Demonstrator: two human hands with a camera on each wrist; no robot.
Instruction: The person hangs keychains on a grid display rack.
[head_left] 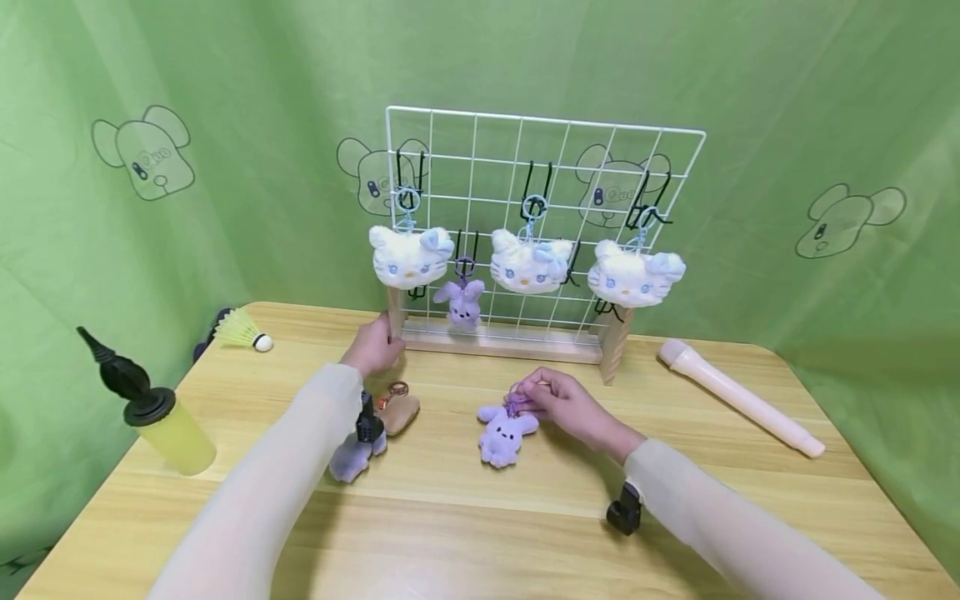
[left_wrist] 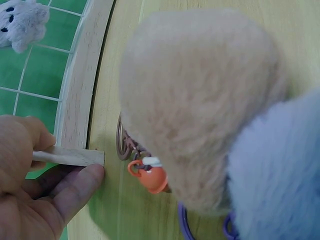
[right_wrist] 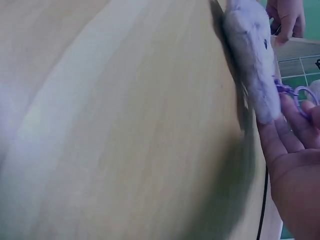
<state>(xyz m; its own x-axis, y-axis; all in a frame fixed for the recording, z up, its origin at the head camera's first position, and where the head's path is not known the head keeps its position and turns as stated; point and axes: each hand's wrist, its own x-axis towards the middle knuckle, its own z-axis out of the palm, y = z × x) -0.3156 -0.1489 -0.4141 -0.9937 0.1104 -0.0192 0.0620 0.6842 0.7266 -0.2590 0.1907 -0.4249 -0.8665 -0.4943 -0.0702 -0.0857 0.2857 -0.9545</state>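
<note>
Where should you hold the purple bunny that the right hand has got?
Probably by the thin purple strap just below its ring, coming from the right, as the right hand does. The strap sticks out past the head, on the side facing the rack, so a pinch there should leave the fluffy bunny unsquashed and its face showing.

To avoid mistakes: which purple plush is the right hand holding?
The bunny in front of the rack; another bunny hangs on it; a third purple plush lies by the left forearm.
</note>
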